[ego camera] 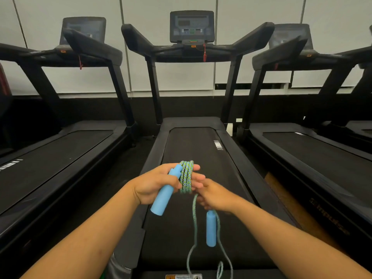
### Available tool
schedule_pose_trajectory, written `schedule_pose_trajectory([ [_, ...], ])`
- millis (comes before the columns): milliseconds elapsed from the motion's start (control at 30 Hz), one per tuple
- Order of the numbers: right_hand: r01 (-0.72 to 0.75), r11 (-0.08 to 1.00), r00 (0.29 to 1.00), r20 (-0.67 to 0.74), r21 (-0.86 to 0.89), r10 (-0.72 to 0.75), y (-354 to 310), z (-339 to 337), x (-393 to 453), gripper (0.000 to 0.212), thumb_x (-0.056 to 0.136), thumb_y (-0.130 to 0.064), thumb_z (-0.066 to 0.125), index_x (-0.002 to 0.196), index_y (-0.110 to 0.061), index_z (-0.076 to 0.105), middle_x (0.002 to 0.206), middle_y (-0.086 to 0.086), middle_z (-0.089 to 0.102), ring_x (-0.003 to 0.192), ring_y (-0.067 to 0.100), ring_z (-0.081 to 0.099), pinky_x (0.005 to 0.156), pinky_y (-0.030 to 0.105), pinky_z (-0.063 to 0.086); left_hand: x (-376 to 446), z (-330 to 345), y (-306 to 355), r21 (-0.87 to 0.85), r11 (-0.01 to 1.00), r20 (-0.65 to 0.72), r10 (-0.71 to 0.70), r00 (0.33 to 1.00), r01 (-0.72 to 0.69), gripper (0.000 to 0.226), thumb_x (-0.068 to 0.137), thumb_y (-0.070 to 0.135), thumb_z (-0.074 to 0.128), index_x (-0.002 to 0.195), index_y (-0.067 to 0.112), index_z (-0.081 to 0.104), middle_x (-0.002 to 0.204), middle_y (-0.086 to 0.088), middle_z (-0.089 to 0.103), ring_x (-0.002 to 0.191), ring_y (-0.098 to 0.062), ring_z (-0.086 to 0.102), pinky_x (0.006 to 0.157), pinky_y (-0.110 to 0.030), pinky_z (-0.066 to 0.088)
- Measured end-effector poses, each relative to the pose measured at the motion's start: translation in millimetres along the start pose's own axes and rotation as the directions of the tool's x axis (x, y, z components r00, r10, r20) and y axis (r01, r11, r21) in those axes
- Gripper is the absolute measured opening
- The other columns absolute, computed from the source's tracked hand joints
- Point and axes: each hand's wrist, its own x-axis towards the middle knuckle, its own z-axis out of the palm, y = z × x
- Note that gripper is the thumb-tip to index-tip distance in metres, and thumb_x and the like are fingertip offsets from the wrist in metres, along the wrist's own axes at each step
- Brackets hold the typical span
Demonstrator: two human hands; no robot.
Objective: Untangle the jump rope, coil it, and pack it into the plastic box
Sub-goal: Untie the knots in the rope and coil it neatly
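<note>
Left hand (155,186) around coiled jump rope (186,177) and handle (164,193).

Left hand (155,185) grips a blue handle (164,193) and coiled rope (186,177) — right hand (214,196) pinches the loose strand.

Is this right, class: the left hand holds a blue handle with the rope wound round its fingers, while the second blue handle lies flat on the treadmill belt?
Not quite. In the head view the second blue handle hangs in the air on loose rope below the right hand, not on the treadmill belt. The left hand does hold a blue handle, rope wound round its fingers.
</note>
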Motion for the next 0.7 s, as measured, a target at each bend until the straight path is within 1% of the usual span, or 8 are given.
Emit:
schedule_pose_trajectory([
  [233, -0.028, 1.0, 0.983, 0.184, 0.007, 0.026, -11, 33, -11, 0.033, 0.107, -0.041, 0.036, 0.095, -0.017, 0.055, 0.064, 0.0, 0.037, 0.048, 0.008, 0.033, 0.046, 0.02, 0.032, 0, -9, -1, -0.119, 0.989, -0.176, 0.07, 0.982, -0.092, 0.065, 0.079, -0.01, 0.048, 0.143, 0.0, 0.045, 0.143, -0.02, 0.058, 0.133, -0.036, 0.056, 0.113, -0.045, 0.042],
  [333, 0.046, 0.981, 0.98, 0.2, -0.187, -0.008, -22, 32, -19, 0.033, 0.108, -0.039, 0.037, 0.096, -0.016, 0.058, 0.064, -0.004, 0.043, 0.045, 0.001, 0.043, 0.051, 0.017, 0.036, -2, -18, -1, -0.074, 0.993, -0.255, 0.073, 0.964, -0.094, 0.066, 0.077, -0.008, 0.051, 0.142, 0.003, 0.047, 0.14, -0.016, 0.062, 0.131, -0.033, 0.058, 0.112, -0.042, 0.044],
  [400, 0.126, 0.934, 0.975, 0.216, -0.333, -0.055, -34, 27, -24, 0.033, 0.108, -0.038, 0.038, 0.095, -0.017, 0.06, 0.066, -0.011, 0.048, 0.047, -0.005, 0.05, 0.056, 0.014, 0.038, -3, -24, -4, -0.018, 0.998, -0.297, 0.053, 0.953, -0.061, 0.067, 0.074, -0.007, 0.052, 0.14, 0.004, 0.049, 0.138, -0.013, 0.064, 0.129, -0.029, 0.061, 0.11, -0.039, 0.047],
  [500, 0.228, 0.846, 0.963, 0.238, -0.482, -0.124, -56, 18, -30, 0.033, 0.107, -0.036, 0.04, 0.09, -0.02, 0.063, 0.066, -0.011, 0.052, 0.056, -0.007, 0.053, 0.059, 0.012, 0.037, -5, -28, -9, 0.04, 0.999, -0.325, 0.02, 0.945, -0.007, 0.071, 0.069, -0.007, 0.053, 0.139, 0.005, 0.05, 0.136, -0.013, 0.065, 0.127, -0.027, 0.062, 0.109, -0.036, 0.049],
  [567, 0.276, 0.811, 0.956, 0.236, -0.517, -0.175, -72, 9, -33, 0.033, 0.106, -0.036, 0.04, 0.087, -0.022, 0.063, 0.069, -0.01, 0.053, 0.06, -0.003, 0.052, 0.062, 0.015, 0.038, -7, -27, -12, 0.076, 0.996, -0.313, -0.024, 0.95, 0.051, 0.069, 0.068, -0.008, 0.052, 0.135, 0.007, 0.055, 0.131, -0.01, 0.069, 0.124, -0.024, 0.063, 0.108, -0.037, 0.049],
  [633, 0.303, 0.801, 0.952, 0.206, -0.517, -0.228, -84, -1, -35, 0.031, 0.104, -0.035, 0.043, 0.085, -0.02, 0.063, 0.071, -0.008, 0.054, 0.06, 0.001, 0.049, 0.062, 0.022, 0.041, -8, -24, -13, 0.169, 0.979, -0.288, -0.063, 0.956, 0.116, 0.054, 0.068, -0.005, 0.054, 0.118, 0.011, 0.067, 0.111, -0.01, 0.072, 0.108, -0.025, 0.063, 0.098, -0.042, 0.046],
  [667, 0.309, 0.803, 0.951, 0.176, -0.51, -0.255, -89, -7, -35, 0.03, 0.103, -0.033, 0.045, 0.085, -0.018, 0.064, 0.071, -0.006, 0.055, 0.06, 0.003, 0.048, 0.063, 0.026, 0.042, -9, -21, -13, 0.212, 0.967, -0.268, -0.084, 0.96, 0.144, 0.045, 0.068, -0.003, 0.056, 0.109, 0.011, 0.069, 0.103, -0.014, 0.07, 0.101, -0.027, 0.06, 0.091, -0.044, 0.042],
  [700, 0.313, 0.806, 0.949, 0.139, -0.502, -0.281, -92, -14, -35, 0.029, 0.102, -0.032, 0.047, 0.085, -0.017, 0.063, 0.071, -0.005, 0.056, 0.061, 0.005, 0.049, 0.064, 0.03, 0.044, -9, -18, -12, 0.24, 0.957, -0.241, -0.103, 0.965, 0.162, 0.043, 0.069, -0.003, 0.057, 0.108, 0.009, 0.069, 0.106, -0.02, 0.068, 0.101, -0.029, 0.059, 0.091, -0.044, 0.042],
])
